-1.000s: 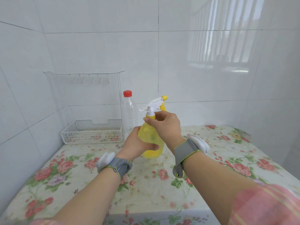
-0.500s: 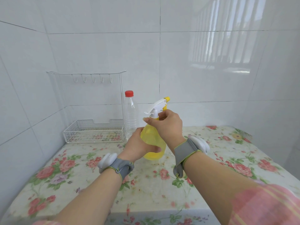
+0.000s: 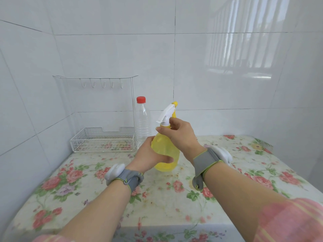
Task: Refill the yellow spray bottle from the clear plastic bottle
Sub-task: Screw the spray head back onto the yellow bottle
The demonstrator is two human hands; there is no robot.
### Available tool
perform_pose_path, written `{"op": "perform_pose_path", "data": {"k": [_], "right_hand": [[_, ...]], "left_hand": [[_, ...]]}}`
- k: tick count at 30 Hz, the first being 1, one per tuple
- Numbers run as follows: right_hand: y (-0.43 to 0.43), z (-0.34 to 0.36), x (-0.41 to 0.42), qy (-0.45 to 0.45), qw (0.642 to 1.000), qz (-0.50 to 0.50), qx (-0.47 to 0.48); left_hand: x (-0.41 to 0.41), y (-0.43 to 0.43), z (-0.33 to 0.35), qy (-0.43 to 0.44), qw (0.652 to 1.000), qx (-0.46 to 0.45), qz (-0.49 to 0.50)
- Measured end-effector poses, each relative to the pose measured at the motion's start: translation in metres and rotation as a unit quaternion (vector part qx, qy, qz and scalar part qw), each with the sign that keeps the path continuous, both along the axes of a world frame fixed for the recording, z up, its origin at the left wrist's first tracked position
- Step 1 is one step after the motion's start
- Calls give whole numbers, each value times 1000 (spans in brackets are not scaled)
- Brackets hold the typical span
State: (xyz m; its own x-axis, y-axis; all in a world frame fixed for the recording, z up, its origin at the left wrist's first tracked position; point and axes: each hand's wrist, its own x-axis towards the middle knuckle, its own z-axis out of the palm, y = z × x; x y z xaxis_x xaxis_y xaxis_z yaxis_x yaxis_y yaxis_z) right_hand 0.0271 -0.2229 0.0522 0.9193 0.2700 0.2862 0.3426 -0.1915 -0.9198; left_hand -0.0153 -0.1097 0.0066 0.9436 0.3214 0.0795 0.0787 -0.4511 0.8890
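Observation:
The yellow spray bottle (image 3: 165,151) stands on the flowered table, its white trigger head (image 3: 167,113) pointing left. My left hand (image 3: 150,155) wraps around the bottle's round body from the left. My right hand (image 3: 180,134) grips the yellow neck collar just under the trigger head, thumb in front. Behind and to the left stands the clear plastic bottle (image 3: 142,122), upright, with a red cap (image 3: 141,99) on; neither hand touches it.
A white wire basket (image 3: 103,140) with a hook rail (image 3: 97,79) sits at the back left against the tiled wall. The flowered tablecloth (image 3: 174,198) covers the table, whose front edge is near me. Tiled walls close the left and back.
My right hand has turned at the neck collar and the trigger head now tilts more to the left. The left hand keeps its hold on the body.

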Motion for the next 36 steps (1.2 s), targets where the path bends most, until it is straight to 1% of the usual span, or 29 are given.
{"op": "perform_pose_path", "data": {"k": [1,5,7,9,11,13,19,22,24,26,28,31,33,36], "right_hand": [[0,0,0,-4,1000,1,-2],[0,0,0,-18,998,-67,-8],[0,-1,-1,-20,997,-77,-7],[-1,-1,3,-7,999,-52,-14],[-3,-1,5,9,1000,5,-14],[-2,1,3,-5,1000,25,-17],[7,0,-6,-78,993,-76,-43],[10,-2,-9,-83,987,-127,-52],[11,0,-10,-77,985,-139,-61],[13,4,-11,-71,987,-134,-55],[15,6,-11,-60,990,-125,-23],[13,6,-11,-40,994,-102,16],[11,6,-7,-40,998,-43,3],[9,6,-5,-19,998,54,-40]], "left_hand": [[0,0,0,1,1000,1,0],[-1,-1,-1,-3,1000,13,-3],[-1,-2,-2,-2,1000,13,-5],[-1,1,-2,3,1000,5,-4],[-1,4,-3,7,1000,-1,-7],[-2,5,-3,9,1000,-3,-13],[2,-3,-7,0,1000,6,-5],[1,-3,-8,-11,1000,4,-1],[0,-4,-5,-14,1000,-19,-12],[1,-5,-3,-18,998,-42,-40],[2,-4,-1,-15,996,-56,-61],[-3,-1,1,-12,995,-89,-49],[-6,4,1,-7,996,-82,-34],[-10,10,-1,-5,995,-86,-48]]}}
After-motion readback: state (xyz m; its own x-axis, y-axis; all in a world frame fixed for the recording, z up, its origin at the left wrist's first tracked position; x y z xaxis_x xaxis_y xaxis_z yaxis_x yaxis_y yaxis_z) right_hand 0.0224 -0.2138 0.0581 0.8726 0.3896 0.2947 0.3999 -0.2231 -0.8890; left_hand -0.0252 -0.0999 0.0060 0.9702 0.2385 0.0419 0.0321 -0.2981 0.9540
